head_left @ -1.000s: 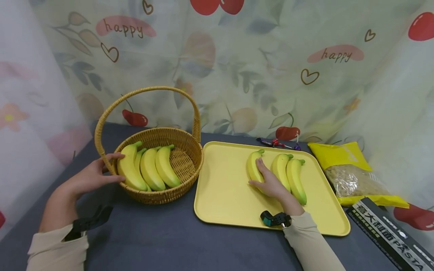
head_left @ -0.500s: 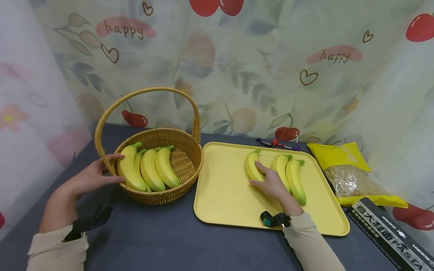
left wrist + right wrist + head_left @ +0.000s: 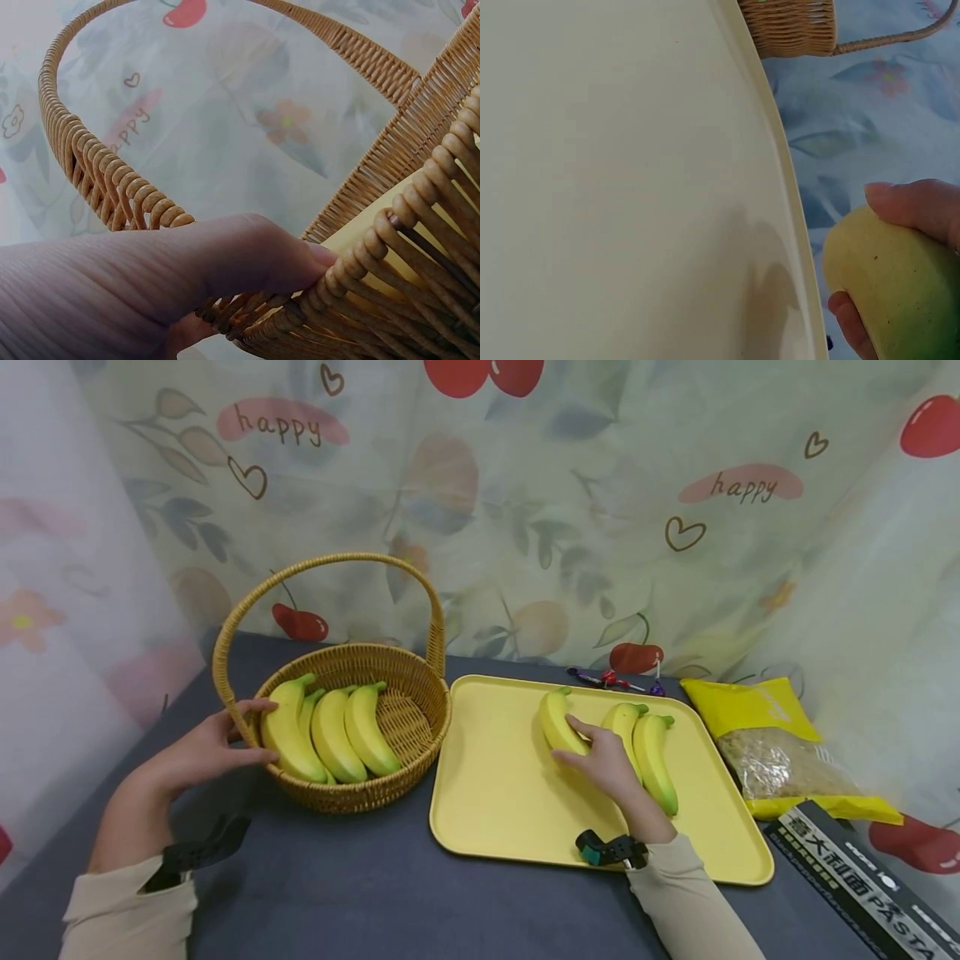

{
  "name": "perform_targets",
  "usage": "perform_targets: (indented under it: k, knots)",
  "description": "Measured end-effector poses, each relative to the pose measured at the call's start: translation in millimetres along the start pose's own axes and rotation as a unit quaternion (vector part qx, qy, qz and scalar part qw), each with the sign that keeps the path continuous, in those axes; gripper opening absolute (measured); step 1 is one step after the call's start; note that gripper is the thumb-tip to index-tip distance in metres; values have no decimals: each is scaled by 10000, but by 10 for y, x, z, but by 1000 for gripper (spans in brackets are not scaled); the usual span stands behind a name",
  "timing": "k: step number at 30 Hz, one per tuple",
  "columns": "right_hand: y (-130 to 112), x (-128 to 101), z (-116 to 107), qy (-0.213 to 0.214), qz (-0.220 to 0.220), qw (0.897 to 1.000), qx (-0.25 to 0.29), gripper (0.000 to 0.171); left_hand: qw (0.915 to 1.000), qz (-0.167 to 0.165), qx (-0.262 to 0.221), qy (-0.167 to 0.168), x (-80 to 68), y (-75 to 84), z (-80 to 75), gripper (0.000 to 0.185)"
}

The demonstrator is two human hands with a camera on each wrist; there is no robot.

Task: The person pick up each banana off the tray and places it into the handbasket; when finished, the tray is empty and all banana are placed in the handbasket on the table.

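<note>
In the head view, my left hand (image 3: 202, 750) grips the left rim of a wicker basket (image 3: 408, 718) with a tall arched handle. Several bananas (image 3: 337, 739) lie side by side in the basket's left part. My right hand (image 3: 606, 767) holds another banana (image 3: 557, 720) between thumb and fingers, over a yellow tray (image 3: 480, 777). The right wrist view shows that banana (image 3: 900, 277) pinched from both sides, its far end hidden. Two bananas (image 3: 654, 760) lie on the tray to the right, partly behind the hand. In the left wrist view, my thumb presses the basket rim (image 3: 360, 251).
A yellow bag with a clear window (image 3: 772, 760) and a black pasta box (image 3: 862, 868) lie right of the tray. Small wrapped candies (image 3: 611, 678) sit behind its back edge. A printed curtain (image 3: 510, 527) hangs behind the dark cloth-covered table (image 3: 337, 877).
The banana in my right hand has shifted slightly left and away from the two bananas on the tray. My left hand stays on the basket rim.
</note>
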State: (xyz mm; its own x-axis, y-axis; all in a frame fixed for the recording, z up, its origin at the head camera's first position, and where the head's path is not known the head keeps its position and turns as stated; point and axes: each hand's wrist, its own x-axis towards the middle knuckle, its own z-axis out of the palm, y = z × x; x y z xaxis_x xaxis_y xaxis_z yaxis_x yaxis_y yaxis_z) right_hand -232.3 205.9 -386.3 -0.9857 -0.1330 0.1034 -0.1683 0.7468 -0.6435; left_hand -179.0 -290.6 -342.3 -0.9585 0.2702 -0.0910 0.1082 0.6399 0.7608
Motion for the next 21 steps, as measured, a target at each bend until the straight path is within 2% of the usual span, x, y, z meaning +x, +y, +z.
perform_targets:
  k: [15, 21]
  knots:
    - [-138, -61, -22, -129, -185, 9997, 131, 65, 10000, 60, 59, -10, 0, -15, -7, 73]
    - [-273, -75, -47, -111, -506, 9985, 177, 64, 9999, 108, 59, 6, 3, -2, -5, 72]
